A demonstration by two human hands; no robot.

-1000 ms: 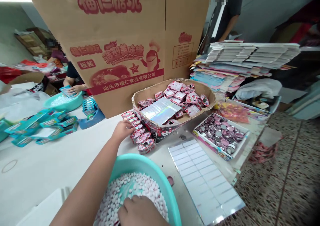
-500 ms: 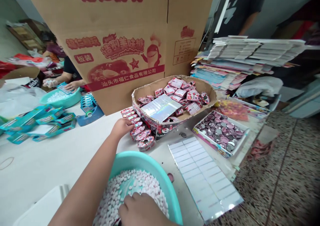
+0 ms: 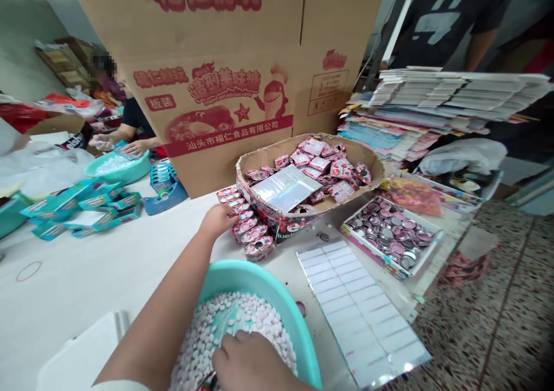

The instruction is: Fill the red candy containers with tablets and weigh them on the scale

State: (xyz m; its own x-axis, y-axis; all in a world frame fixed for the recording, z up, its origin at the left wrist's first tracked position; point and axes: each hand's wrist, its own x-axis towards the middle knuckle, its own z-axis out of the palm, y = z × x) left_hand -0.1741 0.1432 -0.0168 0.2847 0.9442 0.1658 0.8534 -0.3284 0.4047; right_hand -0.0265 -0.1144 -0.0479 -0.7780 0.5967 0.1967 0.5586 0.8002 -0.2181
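Note:
My left hand point(image 3: 219, 221) reaches to a row of small pink-and-red candy boxes point(image 3: 258, 248) beside the cardboard tray. Its fingers are closed at the row's left side, on one of the boxes; the fingertips are partly hidden. My right hand point(image 3: 253, 359) is down in a turquoise basin point(image 3: 305, 336) of small white round candies point(image 3: 266, 322). Its fingers are curled, and the edge of a small red-patterned candy box point(image 3: 209, 382) shows beside them, low in the frame. Several boxes in the row have a round dark hole facing up.
A cardboard tray point(image 3: 311, 221) of filled boxes stands behind the row, before a tall carton point(image 3: 242, 166). Right are a shallow box point(image 3: 404, 273) of metallic caps, a label sheet point(image 3: 363, 310) and stacked card point(image 3: 463, 85). Another person's hands point(image 3: 138, 147) work far left.
The view has shifted a little, so everything sits further right. My left hand stays by the row of boxes and my right hand stays in the basin. More of the red-patterned box shows.

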